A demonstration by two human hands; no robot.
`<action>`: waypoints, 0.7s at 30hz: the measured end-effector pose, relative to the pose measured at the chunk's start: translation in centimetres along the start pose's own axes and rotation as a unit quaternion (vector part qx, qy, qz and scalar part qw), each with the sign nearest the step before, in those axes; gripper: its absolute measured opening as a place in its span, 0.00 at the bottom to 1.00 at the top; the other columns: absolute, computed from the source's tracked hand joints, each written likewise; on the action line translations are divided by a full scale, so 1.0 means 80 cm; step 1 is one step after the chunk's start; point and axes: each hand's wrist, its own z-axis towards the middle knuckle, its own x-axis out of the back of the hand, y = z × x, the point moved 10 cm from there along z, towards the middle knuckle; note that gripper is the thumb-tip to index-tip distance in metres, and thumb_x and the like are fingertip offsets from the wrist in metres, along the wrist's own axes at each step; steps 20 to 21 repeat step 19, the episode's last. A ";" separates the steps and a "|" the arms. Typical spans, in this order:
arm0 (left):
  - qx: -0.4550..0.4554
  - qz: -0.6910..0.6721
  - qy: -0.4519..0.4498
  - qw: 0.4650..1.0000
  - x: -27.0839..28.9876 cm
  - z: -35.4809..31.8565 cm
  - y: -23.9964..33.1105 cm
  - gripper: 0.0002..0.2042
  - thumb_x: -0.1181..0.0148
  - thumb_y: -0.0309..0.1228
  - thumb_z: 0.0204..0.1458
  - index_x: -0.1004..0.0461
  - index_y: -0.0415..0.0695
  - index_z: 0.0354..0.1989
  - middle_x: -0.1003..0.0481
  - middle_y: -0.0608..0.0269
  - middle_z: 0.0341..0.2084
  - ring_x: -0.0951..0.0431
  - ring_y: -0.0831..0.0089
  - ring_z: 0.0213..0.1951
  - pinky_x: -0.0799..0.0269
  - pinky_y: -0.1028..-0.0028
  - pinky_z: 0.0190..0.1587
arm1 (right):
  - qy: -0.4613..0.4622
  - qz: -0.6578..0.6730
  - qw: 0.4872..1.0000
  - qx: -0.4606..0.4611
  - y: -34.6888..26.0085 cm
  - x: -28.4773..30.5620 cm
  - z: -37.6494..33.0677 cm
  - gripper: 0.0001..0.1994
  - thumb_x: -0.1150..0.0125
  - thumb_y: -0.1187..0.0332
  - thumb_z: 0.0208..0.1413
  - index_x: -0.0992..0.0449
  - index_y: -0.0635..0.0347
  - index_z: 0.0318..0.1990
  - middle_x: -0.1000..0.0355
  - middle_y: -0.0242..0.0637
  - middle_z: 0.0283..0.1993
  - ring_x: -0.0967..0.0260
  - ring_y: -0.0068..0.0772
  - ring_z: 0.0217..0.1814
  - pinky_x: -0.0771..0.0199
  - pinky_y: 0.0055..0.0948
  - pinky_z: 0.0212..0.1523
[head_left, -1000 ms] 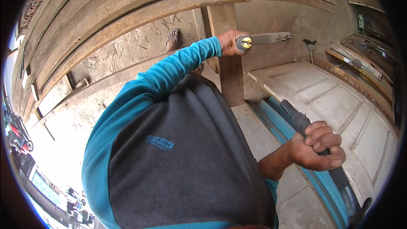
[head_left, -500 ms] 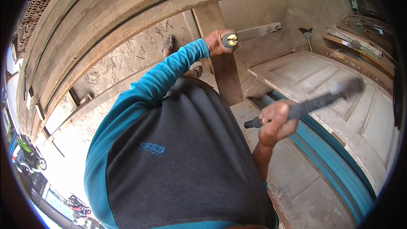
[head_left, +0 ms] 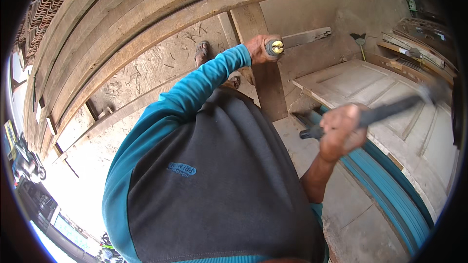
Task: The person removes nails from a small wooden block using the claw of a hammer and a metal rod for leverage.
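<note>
Left hand: we have our left hand [head_left: 257,48] out at arm's length, fingers wrapped tight round the handle of a chisel [head_left: 274,47], its yellow butt end facing up towards us.
Chisel: it stands against the upright wooden post [head_left: 261,68], and its long axis runs away from us, down into the wood; the blade is hidden behind the hand.
Right hand: our right hand [head_left: 341,132] is closed firm on the dark handle of a hammer [head_left: 385,112], held low and to the right.
Hammer: the shaft slants up and to the right, the head a blur out over the pale panelled door [head_left: 390,92] lying flat.
Key relation: the chisel's butt lies up and to the left of the right hand, well apart from the hammer head, which points away from it.
Nearer hand: the left is already on the chisel.
Around us: long timber beams [head_left: 146,24] arch overhead, and blue strips [head_left: 390,190] lie beside the door.
</note>
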 end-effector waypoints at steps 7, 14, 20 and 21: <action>0.020 -0.033 -0.016 0.999 -0.013 0.003 -0.003 0.12 0.30 0.27 0.47 0.27 0.43 0.39 0.24 0.63 0.31 0.26 0.73 0.35 0.27 0.72 0.42 | -0.102 -0.285 0.947 -0.111 0.108 -0.028 -0.067 0.11 0.43 0.62 0.64 0.31 0.63 0.39 0.33 0.36 0.23 0.35 0.33 0.23 0.33 0.34 0.28; 0.088 0.036 -0.074 0.993 0.013 0.005 0.030 0.30 0.21 0.39 0.41 0.28 0.44 0.52 0.23 0.62 0.44 0.23 0.68 0.48 0.28 0.68 0.54 | -0.033 -0.210 0.943 -0.258 0.168 0.007 -0.090 0.17 0.42 0.58 0.64 0.29 0.68 0.35 0.34 0.41 0.23 0.35 0.32 0.26 0.34 0.37 0.31; 0.105 -0.125 -0.039 0.986 0.063 0.014 0.048 0.51 0.31 0.63 0.42 0.43 0.39 0.67 0.26 0.55 0.51 0.28 0.61 0.58 0.37 0.61 0.66 | 0.028 -0.258 0.915 -0.308 0.261 0.070 -0.122 0.16 0.41 0.58 0.63 0.27 0.66 0.39 0.30 0.42 0.26 0.34 0.37 0.27 0.33 0.38 0.32; 0.105 -0.125 -0.039 0.986 0.063 0.014 0.048 0.51 0.31 0.63 0.42 0.43 0.39 0.67 0.26 0.55 0.51 0.28 0.61 0.58 0.37 0.61 0.66 | 0.028 -0.258 0.915 -0.308 0.261 0.070 -0.122 0.16 0.41 0.58 0.63 0.27 0.66 0.39 0.30 0.42 0.26 0.34 0.37 0.27 0.33 0.38 0.32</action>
